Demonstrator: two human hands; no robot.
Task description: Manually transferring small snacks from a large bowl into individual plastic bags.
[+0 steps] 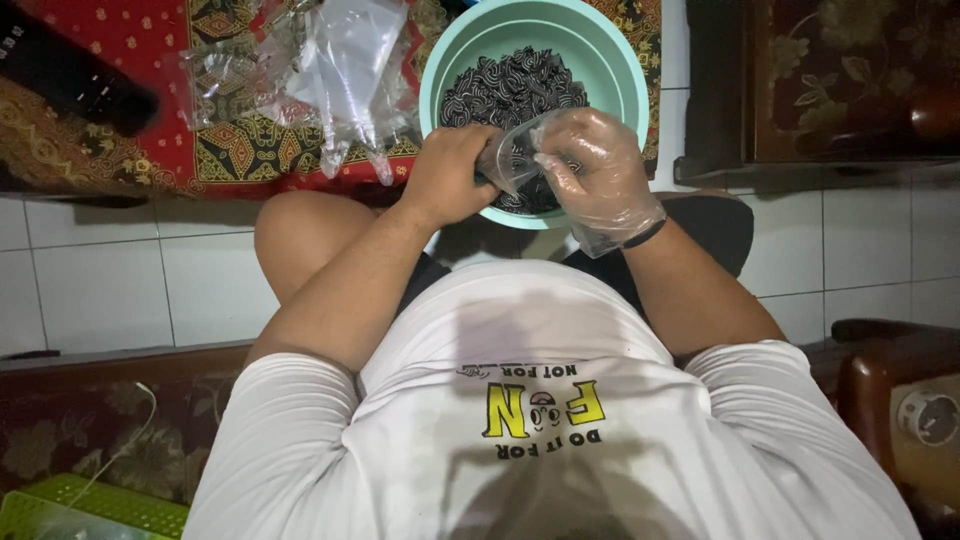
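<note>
A mint green bowl (610, 70) full of small black-and-white pieces (510, 85) stands on the floor in front of my knees. My left hand (450, 175), bare, is closed on the edge of a small clear plastic bag (508, 160) over the bowl's near rim. My right hand (595, 165) wears a clear plastic glove and grips the other side of the same bag, holding its mouth apart. What is inside the bag cannot be made out.
A heap of clear plastic bags (335, 60) lies on a red patterned cloth (120, 90) left of the bowl. Dark wooden furniture (830, 90) stands at the right, a green basket (80, 505) at the bottom left. White floor tiles (110, 280) surround me.
</note>
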